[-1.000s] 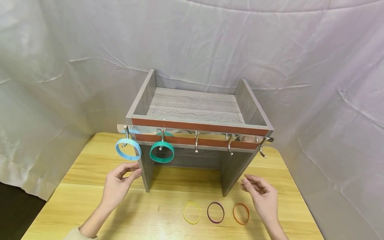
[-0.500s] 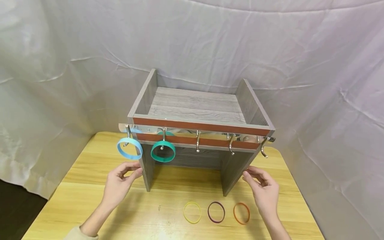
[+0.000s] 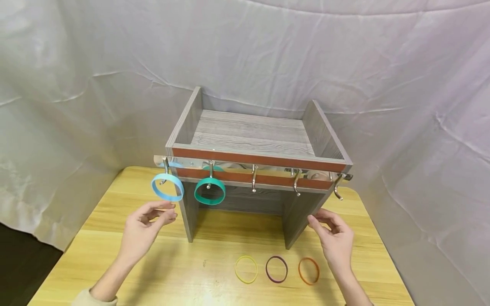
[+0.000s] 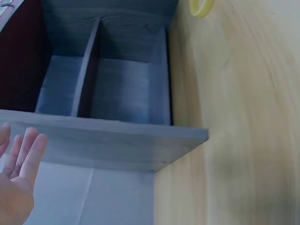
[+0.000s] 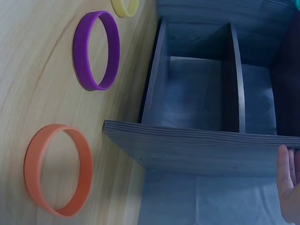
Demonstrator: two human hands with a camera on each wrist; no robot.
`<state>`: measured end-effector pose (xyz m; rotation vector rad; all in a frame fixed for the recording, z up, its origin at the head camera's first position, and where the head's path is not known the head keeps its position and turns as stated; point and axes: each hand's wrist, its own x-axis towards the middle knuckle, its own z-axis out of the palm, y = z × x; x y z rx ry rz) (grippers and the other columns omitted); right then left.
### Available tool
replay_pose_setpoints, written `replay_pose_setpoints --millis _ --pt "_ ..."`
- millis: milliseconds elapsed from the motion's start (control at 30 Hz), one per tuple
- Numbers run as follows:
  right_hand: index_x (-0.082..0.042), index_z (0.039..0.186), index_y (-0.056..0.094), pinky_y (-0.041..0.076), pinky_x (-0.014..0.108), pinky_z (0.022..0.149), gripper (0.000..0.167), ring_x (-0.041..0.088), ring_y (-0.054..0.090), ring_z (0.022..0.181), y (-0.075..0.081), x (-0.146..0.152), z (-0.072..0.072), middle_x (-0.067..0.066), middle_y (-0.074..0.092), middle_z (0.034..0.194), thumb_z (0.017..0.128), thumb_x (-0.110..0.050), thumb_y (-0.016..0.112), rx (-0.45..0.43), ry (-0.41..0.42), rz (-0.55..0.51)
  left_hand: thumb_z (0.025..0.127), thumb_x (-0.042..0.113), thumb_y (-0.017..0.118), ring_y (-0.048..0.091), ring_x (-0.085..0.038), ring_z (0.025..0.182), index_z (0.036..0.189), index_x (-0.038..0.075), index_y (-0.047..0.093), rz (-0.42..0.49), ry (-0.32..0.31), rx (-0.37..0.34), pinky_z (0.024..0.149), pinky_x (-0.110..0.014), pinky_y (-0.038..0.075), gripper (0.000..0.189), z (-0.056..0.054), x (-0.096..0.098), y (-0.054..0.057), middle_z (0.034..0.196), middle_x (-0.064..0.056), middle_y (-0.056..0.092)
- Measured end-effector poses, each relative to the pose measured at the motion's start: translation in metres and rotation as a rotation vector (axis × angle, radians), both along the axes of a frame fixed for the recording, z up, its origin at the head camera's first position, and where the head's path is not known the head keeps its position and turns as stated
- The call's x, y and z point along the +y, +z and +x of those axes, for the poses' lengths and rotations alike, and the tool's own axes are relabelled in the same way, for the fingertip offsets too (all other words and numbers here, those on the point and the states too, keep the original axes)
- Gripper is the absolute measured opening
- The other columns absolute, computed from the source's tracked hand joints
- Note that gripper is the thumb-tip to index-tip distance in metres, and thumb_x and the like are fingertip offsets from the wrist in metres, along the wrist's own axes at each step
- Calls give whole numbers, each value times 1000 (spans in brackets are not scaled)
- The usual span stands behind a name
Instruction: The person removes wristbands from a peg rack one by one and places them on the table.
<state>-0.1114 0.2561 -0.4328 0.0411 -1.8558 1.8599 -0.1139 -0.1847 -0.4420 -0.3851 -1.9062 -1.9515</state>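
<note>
My left hand point(image 3: 141, 231) hovers beside the left panel of a grey wooden shelf point(image 3: 252, 142), fingers loosely bent and holding nothing. At the shelf's right panel point(image 3: 306, 216), my right hand point(image 3: 338, 244) has its fingertips at the front edge; the right wrist view shows those fingers fairly straight. A light blue silicone wristband point(image 3: 172, 198) hangs on the leftmost metal hook, and a teal wristband point(image 3: 210, 201) on the hook beside it. Flat on the table lie a yellow wristband point(image 3: 236, 272), a purple wristband point(image 5: 81, 51) and an orange wristband point(image 5: 33, 173).
A shiny hook rail point(image 3: 233, 168) runs across the shelf's front; its hooks point(image 3: 296, 185) stick out toward me. The wooden table point(image 3: 214, 272) carries the shelf. Pale grey cloth point(image 3: 252, 55) hangs behind and at both sides.
My right hand has come up to the right panel from a little below it. The left hand has drawn away leftward from the left panel. The wristbands stay where they were.
</note>
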Motion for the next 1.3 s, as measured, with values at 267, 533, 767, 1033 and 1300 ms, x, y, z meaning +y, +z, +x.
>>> replay_pose_setpoints --millis 267,533,767,1033,1300 --pt "20 105 67 68 20 68 20 8 73 81 -1 2 -2 2 76 89 86 20 73 29 24 -1 91 -26 61 79 -13 84 114 -18 66 109 -34 108 74 -28 69 25 1 -13 21 105 -6 80" --pt "20 105 67 68 22 68 20 10 74 80 -2 3 -3 2 76 89 86 20 74 37 21 5 97 -22 56 79 -12 88 122 -18 65 130 -47 160 76 -28 70 27 -1 -21 42 108 -2 81" --pt "20 105 67 68 21 68 19 9 75 75 -3 3 -2 1 76 89 86 21 72 52 20 14 101 -17 54 79 -10 91 126 -13 66 97 -73 173 80 -27 69 28 -5 -19 51 109 0 80" --pt "22 104 65 68 22 68 19 10 75 76 -4 2 -3 3 76 89 86 23 71 105 63 -11 98 -20 56 78 -9 91 121 -13 68 96 -84 191 79 -24 69 27 -9 -10 52 109 -1 81" --pt "21 104 66 69 23 68 20 12 74 78 -3 2 -2 4 76 88 86 18 75 74 42 -2 95 -21 60 78 -10 88 116 -9 72 67 -69 179 77 -25 70 27 -8 -9 52 106 0 81"
